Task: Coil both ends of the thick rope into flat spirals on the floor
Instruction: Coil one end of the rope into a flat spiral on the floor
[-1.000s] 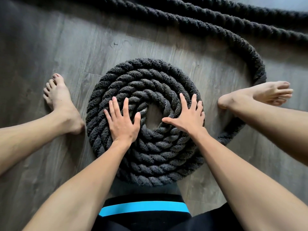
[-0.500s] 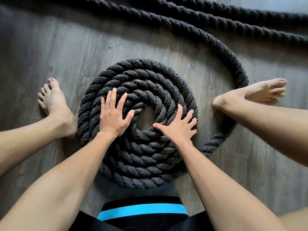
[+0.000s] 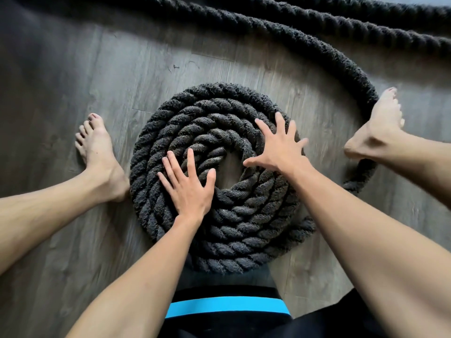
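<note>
A thick black twisted rope lies in a flat spiral (image 3: pixel 219 106) of several turns on the grey wood floor, with a small bare gap at its centre. My left hand (image 3: pixel 188 184) presses flat on the spiral's left-centre turns, fingers spread. My right hand (image 3: pixel 283 147) lies flat on the right side of the spiral, fingers splayed and slightly blurred. The rope's free length (image 3: pixel 363 89) runs out from the spiral's lower right, passes under my right foot and curves up and away along the top.
My bare left foot (image 3: pixel 97 152) rests on the floor just left of the spiral, and my right foot (image 3: pixel 380 125) sits on the feeding rope to the right. A second stretch of rope (image 3: pixel 317 13) crosses the top. Black shorts with a blue band (image 3: pixel 227 308) are at the bottom.
The spiral has turned under my palms. My right hand has shifted up and to the right on the coil, my left hand towards the centre. The loose loop at right has drawn in closer.
</note>
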